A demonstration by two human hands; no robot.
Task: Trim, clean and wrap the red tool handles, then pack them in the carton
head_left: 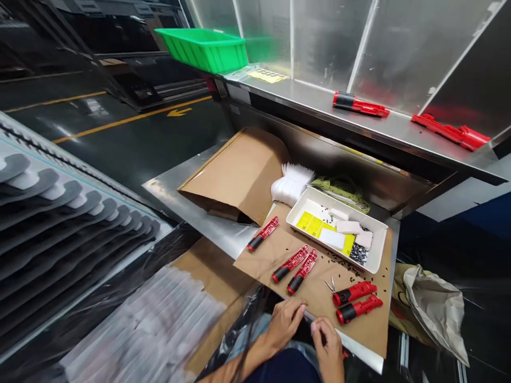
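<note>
Your left hand point(286, 320) and right hand point(329, 344) curl at the table edge point(361, 352); I cannot tell whether either grips anything; the red-and-black casings point(354, 293) lie beyond on brown paper point(259, 264); work above it, one casing at a time, clear of the loose black bits point(339, 275).

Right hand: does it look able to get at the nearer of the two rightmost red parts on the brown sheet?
Probably yes: nothing seems to stand between the right hand and the nearer part, which lies close by on the brown sheet. Whether the hand holds something is unclear.
</note>
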